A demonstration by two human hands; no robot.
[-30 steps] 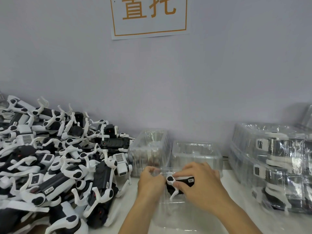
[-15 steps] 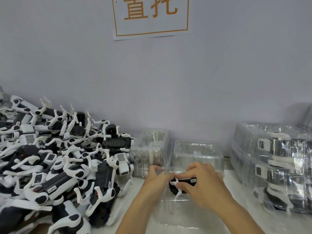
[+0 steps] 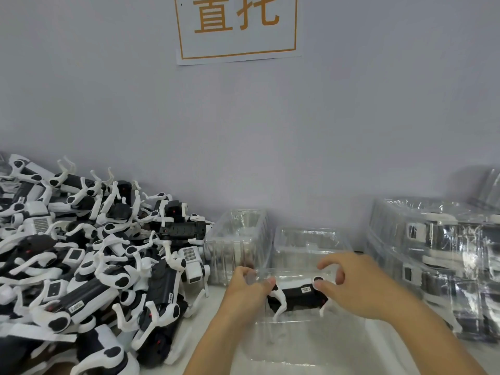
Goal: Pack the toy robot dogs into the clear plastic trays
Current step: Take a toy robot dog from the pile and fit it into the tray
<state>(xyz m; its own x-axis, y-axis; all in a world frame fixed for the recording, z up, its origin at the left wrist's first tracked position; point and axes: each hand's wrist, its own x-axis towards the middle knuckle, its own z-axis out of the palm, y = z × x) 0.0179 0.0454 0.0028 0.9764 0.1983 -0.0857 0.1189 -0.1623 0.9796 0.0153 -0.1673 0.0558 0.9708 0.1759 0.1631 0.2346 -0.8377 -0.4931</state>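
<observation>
— Where's the dog you're packing?

— Lower middle of the frame. The toy robot dog [image 3: 297, 295] lies lengthwise inside the clear plastic tray [image 3: 311, 345] in front of me, black body across, white legs pointing down toward me.

— And your hands?

— My left hand [image 3: 247, 289] has its fingers curled at the tray's left rim, thumb tip against the dog's near shoulder; I'd say it pinches the rim, though clear plastic makes that hard to be sure of. My right hand [image 3: 359, 286] is half spread, fingers arched over the far end, thumb touching the round black hip joint. It isn't wrapped round the body.

— So what makes this step go well?

— I judge the dog is nearly seated but not pressed home. I'd steady the tray with the left so it doesn't slide, then push down evenly on both ends with the thumbs rather than on one end. The thin white legs look like the part most likely to catch on the moulded wall, so I'd fold them flat along the body before pressing.

— What's next to you?

— The heap of loose dogs [image 3: 89, 266] fills the left side. Two empty trays [image 3: 308, 239] stand against the wall just behind my hands, and the stack of packed trays [image 3: 438, 255] is at the right edge.
</observation>
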